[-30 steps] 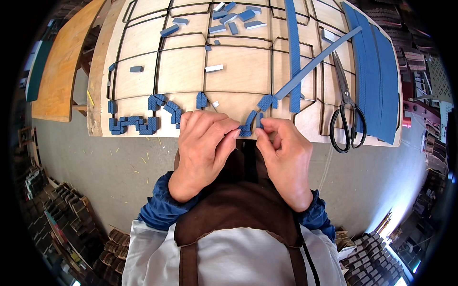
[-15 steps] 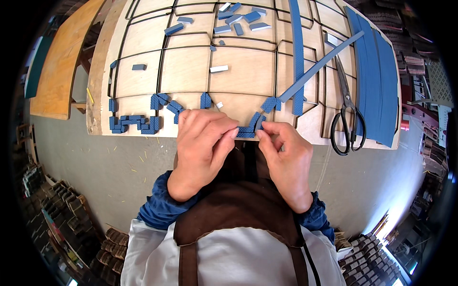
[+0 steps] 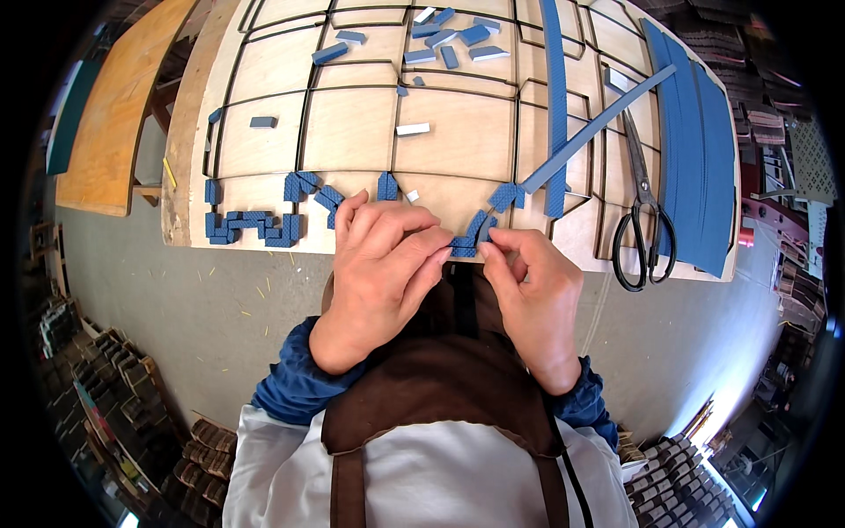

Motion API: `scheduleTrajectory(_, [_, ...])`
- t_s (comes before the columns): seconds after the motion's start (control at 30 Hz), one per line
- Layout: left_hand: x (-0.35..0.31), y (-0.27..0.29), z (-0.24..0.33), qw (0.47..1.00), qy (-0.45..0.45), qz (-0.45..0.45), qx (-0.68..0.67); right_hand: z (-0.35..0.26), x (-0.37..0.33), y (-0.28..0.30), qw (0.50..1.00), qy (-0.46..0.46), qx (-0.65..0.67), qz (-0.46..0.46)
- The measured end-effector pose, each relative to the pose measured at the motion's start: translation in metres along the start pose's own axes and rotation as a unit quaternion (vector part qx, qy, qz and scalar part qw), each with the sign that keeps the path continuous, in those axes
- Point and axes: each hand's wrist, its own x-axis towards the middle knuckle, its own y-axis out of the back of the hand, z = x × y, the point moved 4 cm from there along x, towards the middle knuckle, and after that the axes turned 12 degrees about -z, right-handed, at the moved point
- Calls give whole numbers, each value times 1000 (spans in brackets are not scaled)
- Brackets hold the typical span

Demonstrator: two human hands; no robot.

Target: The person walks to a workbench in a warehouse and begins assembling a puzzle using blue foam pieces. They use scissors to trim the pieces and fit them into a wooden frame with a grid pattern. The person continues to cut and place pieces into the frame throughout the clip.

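Note:
At the near edge of a pale wooden die board (image 3: pixel 352 123) set with thin dark steel rules, both my hands work close together. My right hand (image 3: pixel 532 268) is closed, thumb and forefinger pinching a small blue foam strip (image 3: pixel 484 231) held upright against a slanting rule. My left hand (image 3: pixel 378 260) is closed too, its thumb and forefinger tips together beside the fixed blue foam pieces (image 3: pixel 464 249); whether anything is between them is hidden. More textured blue foam blocks (image 3: pixel 251 224) line the rules to the left. Just beyond my right hand sits another cluster of blue foam (image 3: pixel 505 195).
Loose foam pieces (image 3: pixel 449 35) lie scattered farther back. A long blue strip (image 3: pixel 598 129) slants across the board's right side, beside black-handled scissors (image 3: pixel 643 211) and wide blue foam sheets (image 3: pixel 695 158). An orange-brown wooden table (image 3: pixel 119 114) stands at the left.
The board and its pieces appear slightly farther right in the view. My hands keep nearly the same grip, and the left hand's fingers have spread a little at the back.

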Motion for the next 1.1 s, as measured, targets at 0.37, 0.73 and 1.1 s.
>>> scheduleTrajectory(0.37, [3, -1, 5, 1000, 7, -7, -2, 3, -2, 0, 1000, 10, 20, 5])
scheduleTrajectory(0.73, [10, -13, 21, 927, 108, -12, -359, -9, -9, 15, 993, 106, 40, 31])
scheduleTrajectory(1.1, [24, 0, -4, 819, 141, 20, -555, 45, -5, 105, 946, 27, -296, 127])
